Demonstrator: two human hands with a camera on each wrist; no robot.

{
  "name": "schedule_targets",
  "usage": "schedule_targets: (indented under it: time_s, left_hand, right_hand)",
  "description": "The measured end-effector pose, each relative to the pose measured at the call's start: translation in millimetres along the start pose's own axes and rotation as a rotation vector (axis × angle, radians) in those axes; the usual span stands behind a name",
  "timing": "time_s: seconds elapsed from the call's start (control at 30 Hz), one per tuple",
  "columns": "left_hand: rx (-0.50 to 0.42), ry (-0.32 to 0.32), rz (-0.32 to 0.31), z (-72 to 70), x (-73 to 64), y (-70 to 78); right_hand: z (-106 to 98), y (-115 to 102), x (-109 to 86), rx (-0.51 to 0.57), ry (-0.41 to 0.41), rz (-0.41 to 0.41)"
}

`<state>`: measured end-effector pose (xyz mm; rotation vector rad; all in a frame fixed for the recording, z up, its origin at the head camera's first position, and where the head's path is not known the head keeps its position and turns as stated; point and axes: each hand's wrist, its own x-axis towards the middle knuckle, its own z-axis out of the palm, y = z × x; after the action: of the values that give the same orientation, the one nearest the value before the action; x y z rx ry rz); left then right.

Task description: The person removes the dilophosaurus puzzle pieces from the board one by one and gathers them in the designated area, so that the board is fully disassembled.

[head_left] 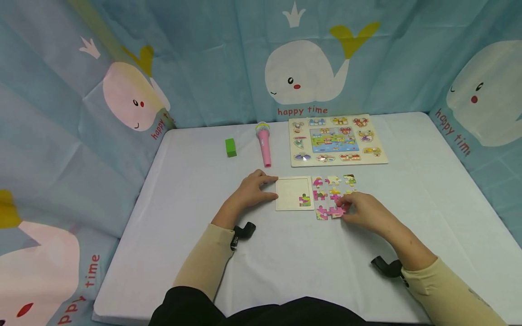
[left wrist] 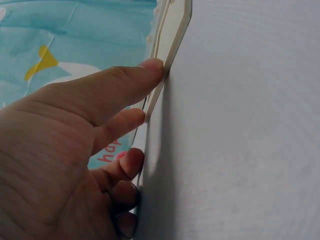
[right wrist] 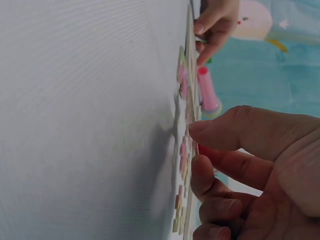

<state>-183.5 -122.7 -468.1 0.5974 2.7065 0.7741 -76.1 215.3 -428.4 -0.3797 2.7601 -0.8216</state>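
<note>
A square wooden puzzle tray lies on the table, one green and pink puzzle piece sitting in its near right corner. My left hand touches the tray's left edge with extended thumb and index finger; its other fingers hang loosely curled in the left wrist view. Right of the tray, loose puzzle pieces lie in rough rows. My right hand pinches a pink puzzle piece between thumb and fingers at the near row, and hides part of the pieces behind it.
Behind the tray lies a larger wooden picture board with vehicle and toy shapes. A pink toy microphone and a green block are to its left. A whale-print curtain stands along the back and sides of the white table.
</note>
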Motion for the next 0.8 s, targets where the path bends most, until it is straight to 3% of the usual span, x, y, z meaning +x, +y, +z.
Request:
schedule_targets:
  time_s: [0.4, 0.8]
  left_hand:
    - [0.004, -0.001, -0.006, -0.5, 0.4, 0.0]
    - [-0.001, -0.002, -0.012, 1.1, 1.3, -1.4]
  right_hand:
    - [4, 2, 1.6, 0.003, -0.017, 0.055]
    - [-5, -18, 8.2, 0.041, 0.033, 0.014]
